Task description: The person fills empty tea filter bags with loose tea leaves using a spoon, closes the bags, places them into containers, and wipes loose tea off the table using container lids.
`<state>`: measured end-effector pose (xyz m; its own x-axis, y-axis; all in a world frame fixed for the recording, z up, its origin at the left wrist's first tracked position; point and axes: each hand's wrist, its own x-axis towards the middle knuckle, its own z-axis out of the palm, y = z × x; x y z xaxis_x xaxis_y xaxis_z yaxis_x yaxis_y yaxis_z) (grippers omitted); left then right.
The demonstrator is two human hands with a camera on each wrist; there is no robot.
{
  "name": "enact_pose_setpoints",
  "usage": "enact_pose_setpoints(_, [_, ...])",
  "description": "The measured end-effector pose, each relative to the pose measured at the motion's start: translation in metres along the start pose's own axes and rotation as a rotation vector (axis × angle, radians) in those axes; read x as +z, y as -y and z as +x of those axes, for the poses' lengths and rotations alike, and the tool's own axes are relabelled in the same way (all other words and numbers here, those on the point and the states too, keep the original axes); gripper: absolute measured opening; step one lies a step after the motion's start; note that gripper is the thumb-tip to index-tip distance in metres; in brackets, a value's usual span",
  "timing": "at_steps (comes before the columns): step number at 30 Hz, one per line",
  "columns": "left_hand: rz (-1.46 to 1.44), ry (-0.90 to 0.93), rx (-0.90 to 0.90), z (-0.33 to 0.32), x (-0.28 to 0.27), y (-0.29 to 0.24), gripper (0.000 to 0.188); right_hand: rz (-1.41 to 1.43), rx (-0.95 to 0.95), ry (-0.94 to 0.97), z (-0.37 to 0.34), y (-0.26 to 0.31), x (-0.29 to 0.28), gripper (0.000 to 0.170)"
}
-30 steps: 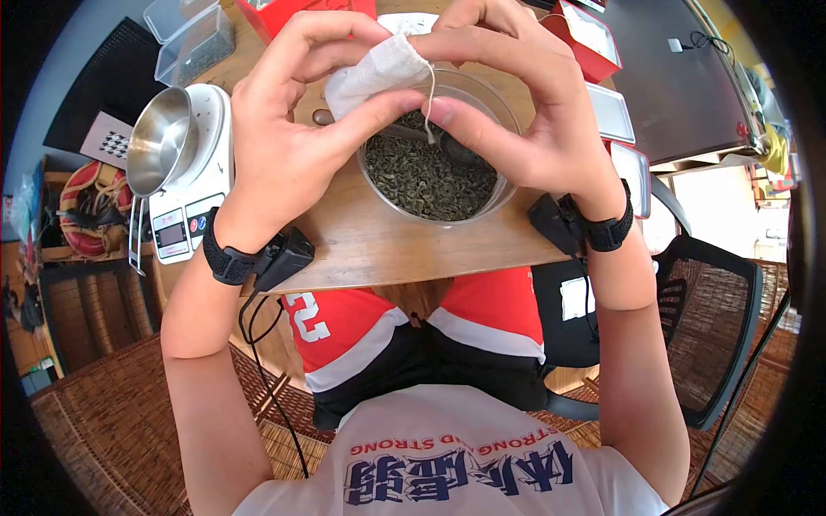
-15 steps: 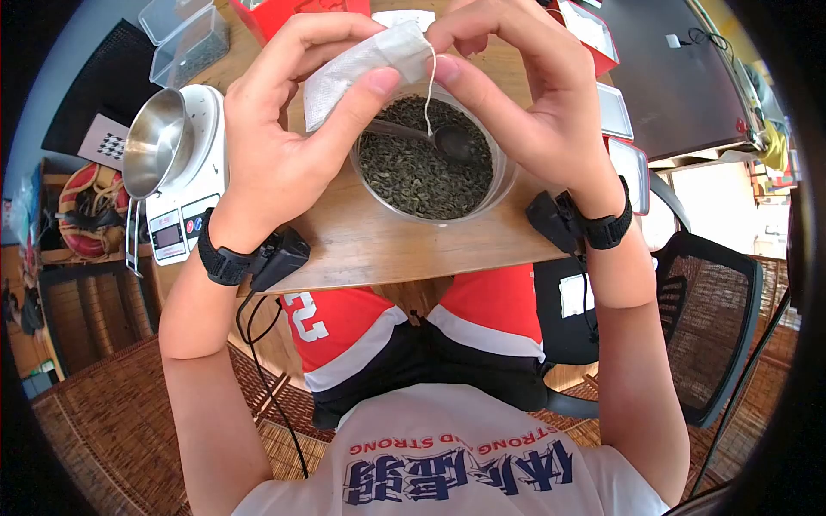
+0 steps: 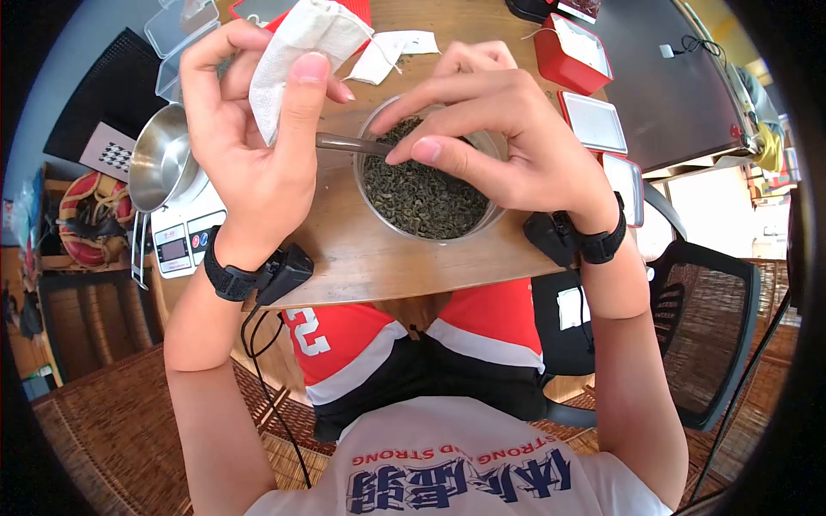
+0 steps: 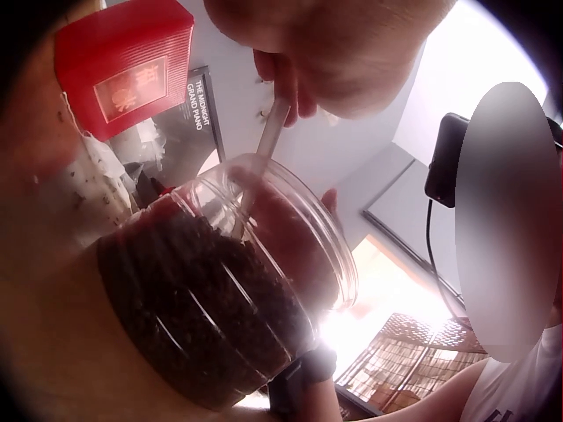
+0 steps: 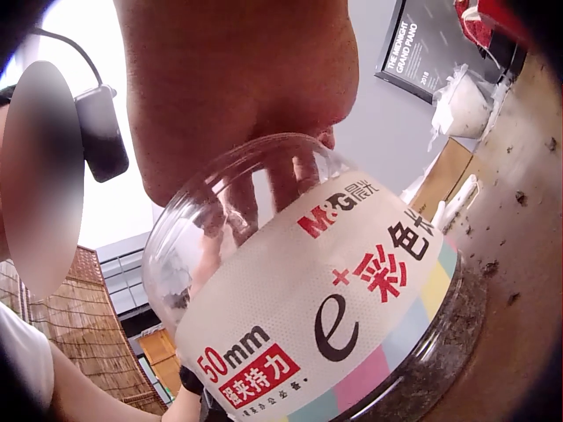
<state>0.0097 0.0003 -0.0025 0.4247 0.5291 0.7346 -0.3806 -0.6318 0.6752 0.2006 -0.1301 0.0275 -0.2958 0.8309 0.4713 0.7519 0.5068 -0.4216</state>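
White fabric pouch [image 3: 280, 73], clear tub [image 3: 443, 242], crinkled leaves [image 3: 422, 205]

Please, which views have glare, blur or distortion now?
Head view: strong fisheye bending, black corners, washed-out patch at right. Left wrist view: harsh glare beside the jar, left edge soft. Right wrist view: right hand shaded, label fairly sharp.

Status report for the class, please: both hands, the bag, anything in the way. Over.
Left hand: holding bag, beside tub. Right hand: over tub, fingers at spoon, grip unclear. In the way: right hand hides spoon's far end.
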Motion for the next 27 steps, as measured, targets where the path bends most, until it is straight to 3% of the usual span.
enact_pose_setpoints(3, [-0.026, -0.014, -0.025, 0.000, 0.001, 0.000, 0.026, 0.001, 0.002, 0.007, 0.000, -0.001, 0.004, 0.016])
enact_pose_setpoints(5, [-0.189, -0.052, -0.003, -0.001, 0.002, 0.007, 0.033, -0.004, -0.006, -0.014, -0.002, -0.002, 0.006, 0.015])
enact_pose_setpoints(8, [-0.188, -0.023, 0.015, -0.001, -0.003, 0.010, 0.033, 0.033, 0.009, -0.105, -0.002, -0.008, 0.005, 0.012])
enact_pose_setpoints(10, [-0.157, -0.024, 0.033, 0.000, -0.003, 0.011, 0.032, 0.048, 0.145, -0.192, -0.003, -0.011, 0.004, 0.010])
enact_pose_setpoints(17, [-0.130, -0.017, 0.013, -0.001, 0.000, 0.010, 0.027, 0.058, 0.149, -0.188, 0.000, -0.008, 0.003, 0.011])
enact_pose_setpoints(22, [-0.105, -0.014, 0.019, 0.000, -0.002, 0.011, 0.026, 0.160, -0.050, -0.076, 0.000, -0.004, 0.000, 0.009])
enact_pose_setpoints(27, [-0.115, -0.013, 0.020, -0.001, -0.002, 0.011, 0.025, 0.146, -0.024, 0.044, -0.003, 0.005, 0.004, 0.011])
